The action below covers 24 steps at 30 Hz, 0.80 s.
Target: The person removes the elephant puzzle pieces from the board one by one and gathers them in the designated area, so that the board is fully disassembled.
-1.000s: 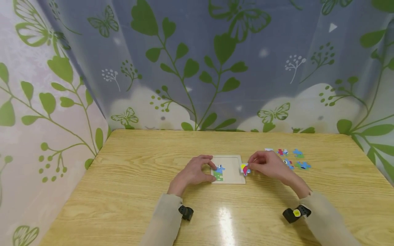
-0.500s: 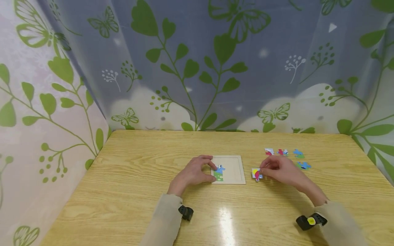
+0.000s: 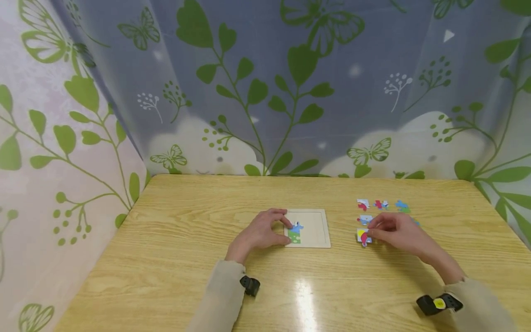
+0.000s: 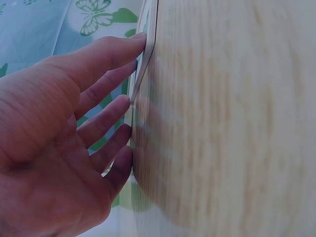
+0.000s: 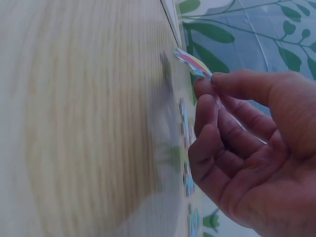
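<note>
My left hand [image 3: 259, 231] rests at the left side of a pale wooden puzzle board [image 3: 315, 229]. Its thumb and index tips touch the board near some blue and green puzzle pieces [image 3: 295, 236] fitted in the board's lower left. In the left wrist view the fingers [image 4: 106, 121] reach gently spread to the board's edge. Between thumb and index finger my right hand [image 3: 400, 232] pinches a puzzle piece [image 3: 362, 236] with yellow, red and pale blue print. The right wrist view shows that piece [image 5: 192, 62] raised above the table.
Several loose puzzle pieces lie right of the board, among them a red and white one [image 3: 362, 204], a red and blue one [image 3: 380, 204], a blue and green one [image 3: 401, 206] and a blue one [image 3: 365, 220]. The right hand partly covers another. A patterned curtain [image 3: 265, 92] hangs behind the table [image 3: 186, 221].
My right hand has carried the pinched puzzle piece rightward, from the board's right edge to beside the loose pieces. My left hand has stayed in place on the board.
</note>
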Tool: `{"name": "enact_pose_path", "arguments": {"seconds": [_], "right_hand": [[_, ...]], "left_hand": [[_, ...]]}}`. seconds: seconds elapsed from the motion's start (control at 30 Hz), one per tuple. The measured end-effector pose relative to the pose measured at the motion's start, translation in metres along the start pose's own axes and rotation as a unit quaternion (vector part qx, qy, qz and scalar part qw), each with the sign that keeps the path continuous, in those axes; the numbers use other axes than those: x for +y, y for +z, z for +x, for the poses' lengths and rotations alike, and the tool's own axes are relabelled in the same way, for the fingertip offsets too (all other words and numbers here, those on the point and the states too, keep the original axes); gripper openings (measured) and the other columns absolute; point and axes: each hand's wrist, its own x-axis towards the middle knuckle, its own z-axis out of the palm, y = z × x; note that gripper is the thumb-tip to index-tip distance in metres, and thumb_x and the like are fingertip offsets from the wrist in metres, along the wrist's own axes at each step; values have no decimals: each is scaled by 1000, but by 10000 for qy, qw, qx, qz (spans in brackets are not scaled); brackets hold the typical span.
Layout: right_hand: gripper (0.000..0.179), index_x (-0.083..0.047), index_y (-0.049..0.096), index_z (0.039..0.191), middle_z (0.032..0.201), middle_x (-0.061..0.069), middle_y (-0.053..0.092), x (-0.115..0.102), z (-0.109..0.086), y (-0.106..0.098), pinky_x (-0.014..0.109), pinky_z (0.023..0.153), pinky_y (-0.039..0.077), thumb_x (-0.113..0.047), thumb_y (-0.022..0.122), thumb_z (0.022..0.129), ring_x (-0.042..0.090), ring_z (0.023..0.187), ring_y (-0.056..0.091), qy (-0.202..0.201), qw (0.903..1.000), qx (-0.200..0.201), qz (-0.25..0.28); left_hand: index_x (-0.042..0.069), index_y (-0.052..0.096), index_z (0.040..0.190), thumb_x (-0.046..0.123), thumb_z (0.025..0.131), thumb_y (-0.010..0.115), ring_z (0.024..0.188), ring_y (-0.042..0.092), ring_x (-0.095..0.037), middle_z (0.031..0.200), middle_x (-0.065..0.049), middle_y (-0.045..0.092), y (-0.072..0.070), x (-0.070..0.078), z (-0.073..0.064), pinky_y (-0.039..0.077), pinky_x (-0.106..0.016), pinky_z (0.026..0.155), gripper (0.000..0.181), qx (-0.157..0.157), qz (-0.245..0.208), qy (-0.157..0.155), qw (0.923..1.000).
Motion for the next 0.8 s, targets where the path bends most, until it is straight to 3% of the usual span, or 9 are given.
{"name": "enact_pose_path", "arguments": {"seconds": [0.3,0.53,0.8], "right_hand": [[26,-2,66,111,87,6,74,7,-7,-2,26,61,48,-25,69,99,12,70,63,56,9999,-122,45],[25,-5,68,108,84,4,73,9,-6,-4,25,60,45,-28,70,98,11,68,59,228,9996,-106,-110],[27,-3,68,109,84,5,73,13,-1,-5,26,58,50,-28,70,98,10,66,60,177,9997,-128,-142]], "left_hand": [[18,73,111,22,89,79,153,30,-36,160,-3,44,1,0,0,24,-55,124,23,5,-30,27,10000],[17,73,111,21,89,79,153,30,-36,160,-4,44,1,0,0,24,-56,125,23,1,-72,-5,10000],[17,73,110,21,88,79,152,31,-36,160,-4,45,1,0,0,26,-55,124,23,39,-77,13,10000]]}}
